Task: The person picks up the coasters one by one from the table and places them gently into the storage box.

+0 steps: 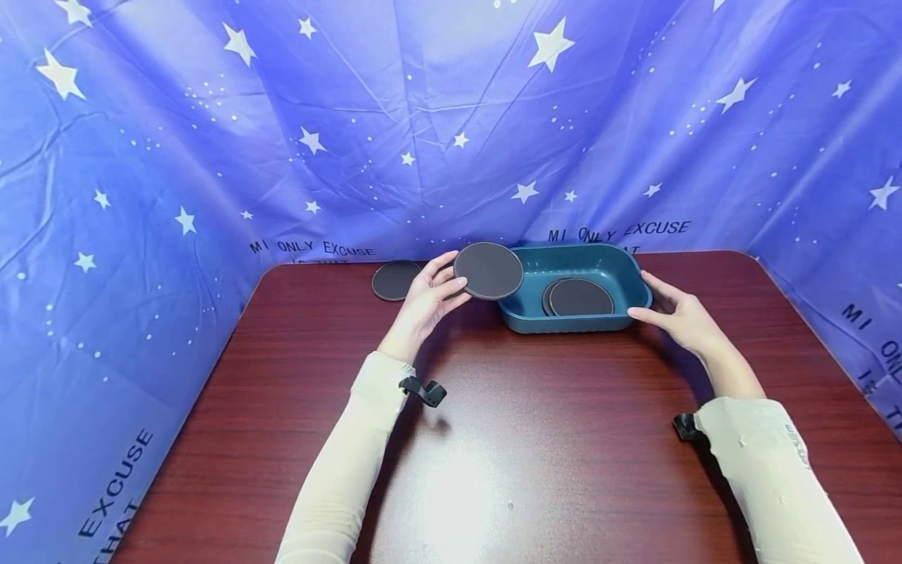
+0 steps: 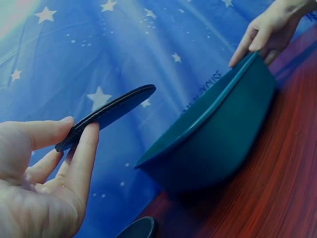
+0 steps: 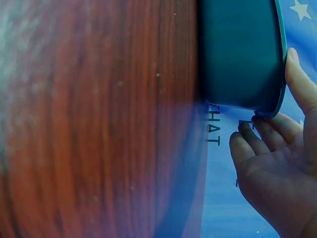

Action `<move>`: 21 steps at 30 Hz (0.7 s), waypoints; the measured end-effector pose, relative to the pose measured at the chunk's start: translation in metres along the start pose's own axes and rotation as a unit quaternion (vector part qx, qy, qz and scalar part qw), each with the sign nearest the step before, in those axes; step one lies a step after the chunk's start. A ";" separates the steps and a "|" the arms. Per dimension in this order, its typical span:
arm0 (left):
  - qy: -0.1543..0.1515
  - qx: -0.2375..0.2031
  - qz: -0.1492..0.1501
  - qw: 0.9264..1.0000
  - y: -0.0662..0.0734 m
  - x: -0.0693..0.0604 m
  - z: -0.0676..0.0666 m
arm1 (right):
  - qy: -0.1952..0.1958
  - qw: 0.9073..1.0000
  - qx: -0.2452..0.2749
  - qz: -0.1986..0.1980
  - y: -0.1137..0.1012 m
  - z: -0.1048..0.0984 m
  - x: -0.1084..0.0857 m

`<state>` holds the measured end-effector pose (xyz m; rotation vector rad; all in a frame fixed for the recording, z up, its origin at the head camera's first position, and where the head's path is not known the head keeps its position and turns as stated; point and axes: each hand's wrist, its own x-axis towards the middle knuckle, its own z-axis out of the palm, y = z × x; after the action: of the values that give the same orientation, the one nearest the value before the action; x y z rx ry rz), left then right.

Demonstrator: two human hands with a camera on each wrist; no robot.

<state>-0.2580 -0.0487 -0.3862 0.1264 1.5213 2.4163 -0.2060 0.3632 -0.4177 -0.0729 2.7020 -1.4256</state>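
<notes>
My left hand (image 1: 421, 307) pinches a round black coaster (image 1: 489, 271) with a stitched edge between thumb and fingers. The coaster is held tilted, just over the left end of a teal oblong basin (image 1: 571, 323). In the left wrist view the held coaster (image 2: 111, 110) shows edge-on, apart from the basin (image 2: 213, 134). Inside the basin lie black coasters (image 1: 581, 298), one overlapping another. Another coaster (image 1: 395, 280) rests on the table behind my left hand. My right hand (image 1: 680, 315) holds the basin's right end, thumb at the front corner and fingers along the outer end.
The dark red wooden table (image 1: 550, 439) has its back edge just behind the basin. A blue star-printed cloth (image 1: 423, 117) hangs around the back and sides. Each sleeve carries a black wrist mount (image 1: 424, 391).
</notes>
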 end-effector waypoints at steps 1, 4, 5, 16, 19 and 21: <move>-0.001 -0.001 -0.001 1.000 -0.002 0.001 0.003 | 0.001 1.000 -0.001 -0.001 0.000 0.000 0.000; -0.003 -0.004 -0.006 1.000 -0.006 0.004 0.012 | 0.004 1.000 -0.001 -0.003 0.000 0.000 0.000; -0.004 -0.007 -0.009 1.000 -0.008 0.005 0.015 | 0.005 1.000 0.000 -0.004 0.000 0.000 0.000; -0.029 0.021 -0.017 0.999 -0.027 0.018 0.047 | 0.004 1.000 0.002 0.004 -0.002 0.000 -0.001; -0.038 0.037 -0.019 0.998 -0.031 0.021 0.055 | 0.004 1.000 0.002 0.003 -0.001 0.001 -0.001; -0.042 0.045 -0.021 0.998 -0.033 0.023 0.060 | 0.005 1.000 0.001 -0.001 0.001 0.001 -0.001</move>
<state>-0.2606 0.0231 -0.3912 0.2081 1.5789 2.2808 -0.2051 0.3626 -0.4190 -0.0699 2.7087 -1.4337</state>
